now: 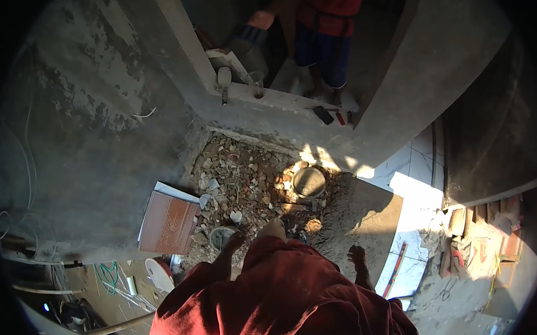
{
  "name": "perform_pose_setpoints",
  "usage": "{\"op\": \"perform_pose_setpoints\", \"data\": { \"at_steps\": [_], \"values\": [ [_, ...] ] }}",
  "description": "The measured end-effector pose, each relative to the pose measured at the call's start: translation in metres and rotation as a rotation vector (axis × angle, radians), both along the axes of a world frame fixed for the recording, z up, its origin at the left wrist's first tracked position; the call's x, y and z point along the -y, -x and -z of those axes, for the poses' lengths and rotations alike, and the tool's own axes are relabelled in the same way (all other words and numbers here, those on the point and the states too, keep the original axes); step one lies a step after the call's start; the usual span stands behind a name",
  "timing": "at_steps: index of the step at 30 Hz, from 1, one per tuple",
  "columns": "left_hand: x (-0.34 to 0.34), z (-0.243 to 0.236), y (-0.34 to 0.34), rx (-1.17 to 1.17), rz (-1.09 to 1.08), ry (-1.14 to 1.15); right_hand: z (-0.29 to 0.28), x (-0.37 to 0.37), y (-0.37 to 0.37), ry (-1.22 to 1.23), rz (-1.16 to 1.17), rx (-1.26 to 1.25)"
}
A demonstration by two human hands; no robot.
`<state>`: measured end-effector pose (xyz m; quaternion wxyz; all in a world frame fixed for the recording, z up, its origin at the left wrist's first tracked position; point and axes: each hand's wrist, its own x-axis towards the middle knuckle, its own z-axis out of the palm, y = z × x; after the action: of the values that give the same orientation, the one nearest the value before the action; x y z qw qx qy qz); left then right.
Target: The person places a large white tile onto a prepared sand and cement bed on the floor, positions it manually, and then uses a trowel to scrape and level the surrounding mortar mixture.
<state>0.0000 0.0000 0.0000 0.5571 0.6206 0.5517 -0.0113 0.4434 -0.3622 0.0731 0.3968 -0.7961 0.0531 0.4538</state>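
nearest, the left hand [236, 240] is by the rim of a grey bucket [213, 234] standing on rubble [239, 172]; its fingers are too dark to tell whether they grip or only hover. the right hand [357, 256] is bare and released, fingers spread over the near edge of a smooth, damp-looking mortar bed [368, 217].

if the bucket is to be shifted, both hands on the rim would likely serve best, feet set first, since the loose stones may roll. keep soles off the smooth bed, which probably marks easily.

to the left, patterned red tiles [169, 224] lean near the wall; to the right, a red spirit level [395, 270] lies within view for checking. farther, a round basin [295, 182] sits on the rubble, and a trowel [224, 80] rests on the far ledge [283, 100], below a co-worker's hand [261, 20].
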Motion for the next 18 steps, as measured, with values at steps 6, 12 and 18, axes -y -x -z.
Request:
{"op": "perform_pose_setpoints", "data": {
  "at_steps": [6, 12, 18],
  "values": [
    [0.044, -0.029, 0.04, -0.15, -0.015, 0.034, 0.004, -0.013, -0.012, -0.101, -0.001, 0.009],
    [0.069, -0.034, 0.023, 0.122, -0.3, 0.167, 0.026, -0.024, -0.007, 0.184, -0.453, 0.062],
    [0.108, -0.004, 0.057, -0.041, 0.099, -0.17, 0.009, -0.085, -0.006, 0.023, -0.669, -0.125]
  ]
}}
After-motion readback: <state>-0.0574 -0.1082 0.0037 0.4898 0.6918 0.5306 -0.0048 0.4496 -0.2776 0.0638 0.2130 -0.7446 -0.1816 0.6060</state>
